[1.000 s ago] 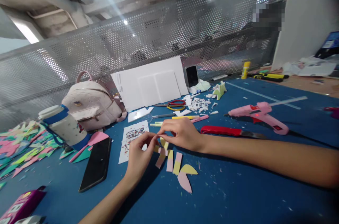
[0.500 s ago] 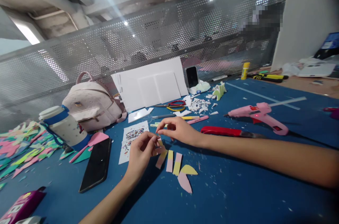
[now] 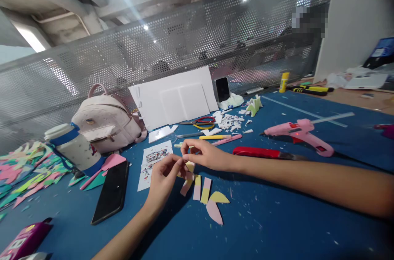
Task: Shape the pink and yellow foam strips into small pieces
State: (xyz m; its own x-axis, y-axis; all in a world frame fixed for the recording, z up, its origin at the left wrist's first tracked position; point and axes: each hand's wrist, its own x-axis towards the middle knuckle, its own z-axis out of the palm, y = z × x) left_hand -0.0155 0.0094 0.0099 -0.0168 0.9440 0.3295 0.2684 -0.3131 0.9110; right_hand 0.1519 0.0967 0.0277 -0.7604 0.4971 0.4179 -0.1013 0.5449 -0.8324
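My left hand [image 3: 163, 179] and my right hand [image 3: 205, 154] meet over the blue table [image 3: 277, 219]. Both pinch the top of a small pink and yellow foam piece [image 3: 188, 169], left fingers from the left, right thumb and forefinger from above. Just below lie more foam strips [image 3: 202, 188], half pink and half yellow, and two curved cut-offs, one yellow [image 3: 219, 197] and one pink [image 3: 214, 211].
A black phone [image 3: 111, 191] lies left of my left hand, with a bottle [image 3: 72, 147], a pink bag [image 3: 106, 119] and foam scraps [image 3: 27, 169] beyond. Behind: white boards [image 3: 175, 98], scissors [image 3: 201, 121], pencils. At right: red knife [image 3: 261, 152], pink glue gun [image 3: 300, 133].
My right hand lifted a little off the piece half a second ago and has come back down to pinch it; my left hand kept its hold and barely moved.
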